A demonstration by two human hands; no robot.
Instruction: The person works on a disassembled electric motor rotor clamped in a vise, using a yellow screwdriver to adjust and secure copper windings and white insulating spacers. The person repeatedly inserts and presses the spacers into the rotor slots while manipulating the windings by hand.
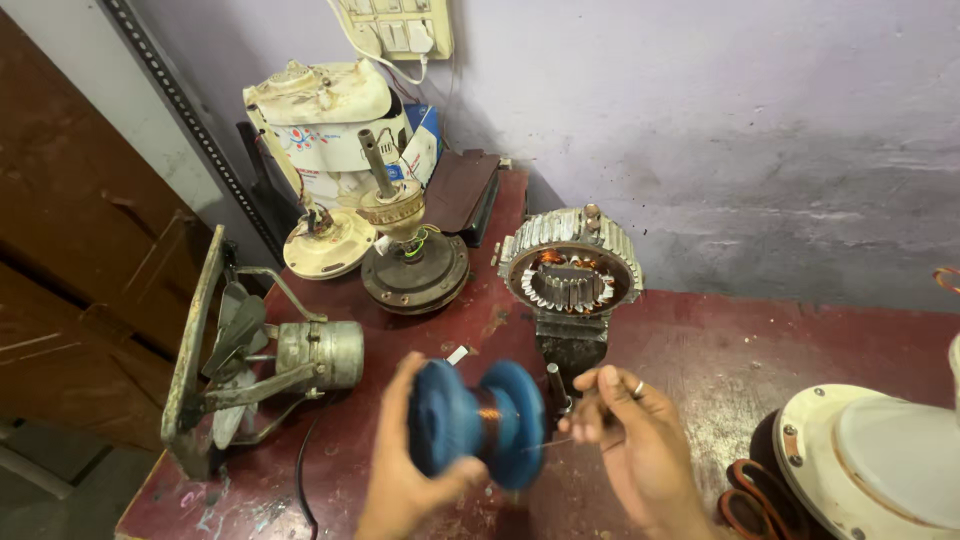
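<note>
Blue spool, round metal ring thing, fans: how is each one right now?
Blue spool: on its side in the left hand, copper wire round its core.
Right hand: fingertips pinched, thin wire runs to them.
Stator ring: upright in a vise, partly wound.
Exhaust fan: on its side.
Ceiling-fan motor: shaft up.

Both hands (520, 450) raised, fingers curled

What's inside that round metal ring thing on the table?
Inside the round metal ring sit grey metal teeth and some copper wire. Its far side and whatever lies underneath are hidden.
</note>
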